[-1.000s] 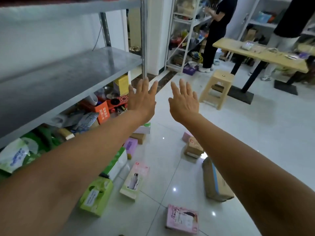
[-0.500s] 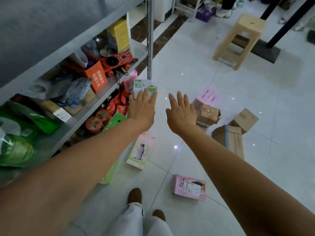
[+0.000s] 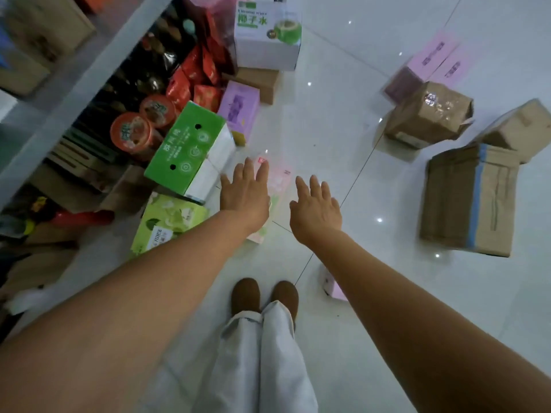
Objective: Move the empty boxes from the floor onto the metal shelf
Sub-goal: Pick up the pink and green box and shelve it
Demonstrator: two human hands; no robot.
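Both my hands reach down over the white tiled floor with straight, spread fingers and hold nothing. My left hand (image 3: pixel 245 190) hovers over a flat pink and green box (image 3: pixel 278 180), which it partly hides. My right hand (image 3: pixel 316 205) is just right of that box, above bare tile. A green and white carton (image 3: pixel 190 150) lies left of my left hand, with a light green juice box (image 3: pixel 167 222) nearer to me. The metal shelf (image 3: pixel 86 76) runs along the upper left.
Brown cardboard boxes (image 3: pixel 469 201) (image 3: pixel 429 114) lie to the right, pink flat boxes (image 3: pixel 438 58) beyond them. A white coconut-water box (image 3: pixel 267 34) sits on a brown box ahead, beside a purple box (image 3: pixel 240 107). Snack packs crowd under the shelf. My shoes (image 3: pixel 264 295) stand below.
The view has tilted further down and closer to the floor. Both hands have dropped toward the pink and green box, staying flat and spread.
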